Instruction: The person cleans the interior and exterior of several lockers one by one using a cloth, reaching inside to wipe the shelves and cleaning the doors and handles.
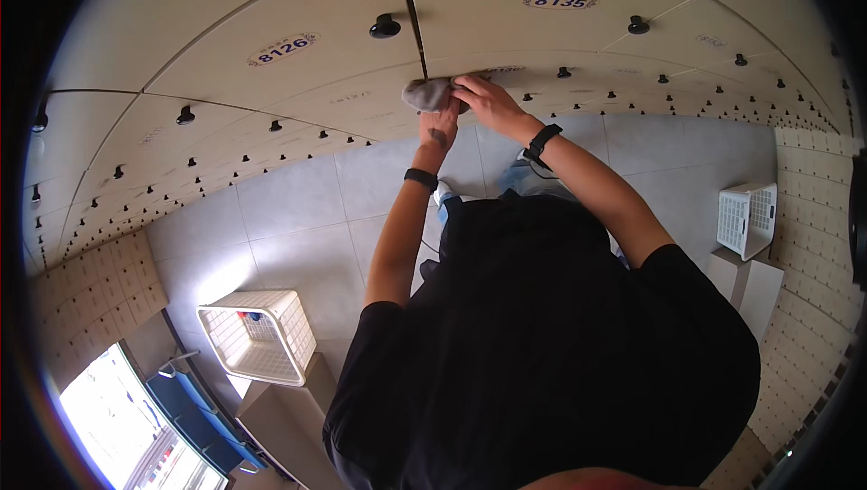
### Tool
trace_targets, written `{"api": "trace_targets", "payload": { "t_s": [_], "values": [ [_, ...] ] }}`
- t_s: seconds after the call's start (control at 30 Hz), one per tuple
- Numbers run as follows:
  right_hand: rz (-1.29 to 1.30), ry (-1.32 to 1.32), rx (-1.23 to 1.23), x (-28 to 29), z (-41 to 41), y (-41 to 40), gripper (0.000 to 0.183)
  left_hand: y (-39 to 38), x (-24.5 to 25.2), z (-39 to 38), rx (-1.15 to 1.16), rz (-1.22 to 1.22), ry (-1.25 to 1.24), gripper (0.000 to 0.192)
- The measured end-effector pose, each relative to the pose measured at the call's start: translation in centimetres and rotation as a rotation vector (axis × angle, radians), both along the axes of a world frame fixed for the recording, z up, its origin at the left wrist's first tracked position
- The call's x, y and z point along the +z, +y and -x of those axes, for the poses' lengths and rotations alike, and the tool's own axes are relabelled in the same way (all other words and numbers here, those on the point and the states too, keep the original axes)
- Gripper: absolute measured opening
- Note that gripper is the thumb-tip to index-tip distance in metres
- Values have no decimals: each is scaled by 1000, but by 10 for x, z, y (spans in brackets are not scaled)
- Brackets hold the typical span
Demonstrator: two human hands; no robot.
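Note:
Both of my hands are at a bank of cream locker doors (474, 22) with round black knobs (385, 27). A bunched grey cloth (424, 95) lies against the door fronts, just below a dark vertical gap between two upper doors. My left hand (440, 125) grips the cloth from below, its fingers partly hidden by the folds. From the right, my right hand (490, 101) holds the cloth's other side with bent fingers, close to a door label that it partly covers. A black band circles each wrist.
Grey floor tiles (298, 199) run below the lockers. Behind me on the left, a white plastic basket (298, 327) sits on a bench (284, 409), near blue seats (196, 415) and a bright opening. Another white basket (735, 215) stands at right, before more lockers (813, 219).

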State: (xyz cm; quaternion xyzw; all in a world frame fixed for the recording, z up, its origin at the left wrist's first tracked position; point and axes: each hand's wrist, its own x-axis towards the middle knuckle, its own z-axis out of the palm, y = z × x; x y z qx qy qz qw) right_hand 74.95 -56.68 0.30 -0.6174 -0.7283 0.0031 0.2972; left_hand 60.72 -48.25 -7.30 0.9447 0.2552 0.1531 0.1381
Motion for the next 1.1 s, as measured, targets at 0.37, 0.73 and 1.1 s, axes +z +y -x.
{"api": "trace_targets", "payload": {
  "t_s": [0.37,0.73,1.1],
  "values": [
    [223,-39,-142,-58,-148,-127,32,-70,-11,-125,-332,375,297,60],
    [304,15,16,-87,-249,-179,43,-145,-36,-180,-86,163,129,47],
    [222,146,225,-78,-161,-107,49,-112,-6,-115,155,120,-79,43]
  ]
}}
